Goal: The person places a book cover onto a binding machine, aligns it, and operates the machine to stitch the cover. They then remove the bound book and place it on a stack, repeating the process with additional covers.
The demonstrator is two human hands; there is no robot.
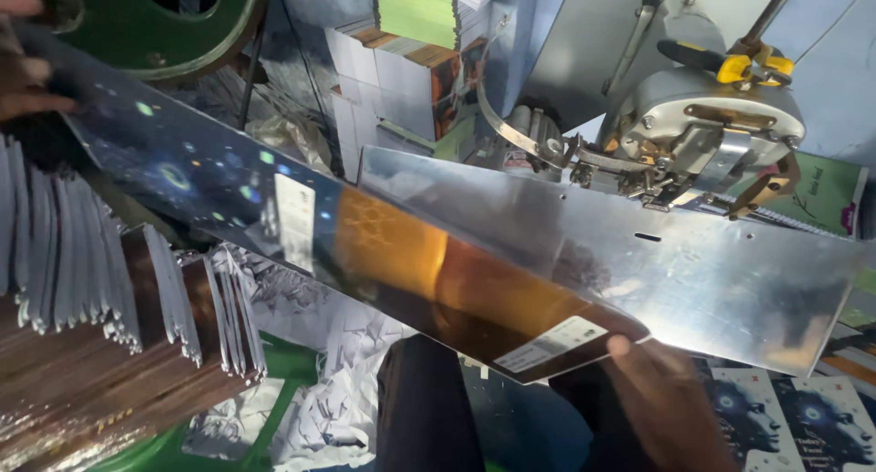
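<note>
Across the middle of the head view, a long glossy printed cover sheet slants from upper left to lower right, resting against the angled metal saddle plate of a stitching machine. At its lower end the right hand grips it, thumb on top. At the upper left edge the left hand closes its fingers on the sheet's far end. Stacked folded booklets stand lower left.

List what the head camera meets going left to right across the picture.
Left hand → stacked booklets on edge → long glossy printed cover → right hand → stitching machine head → green notebook.
</note>
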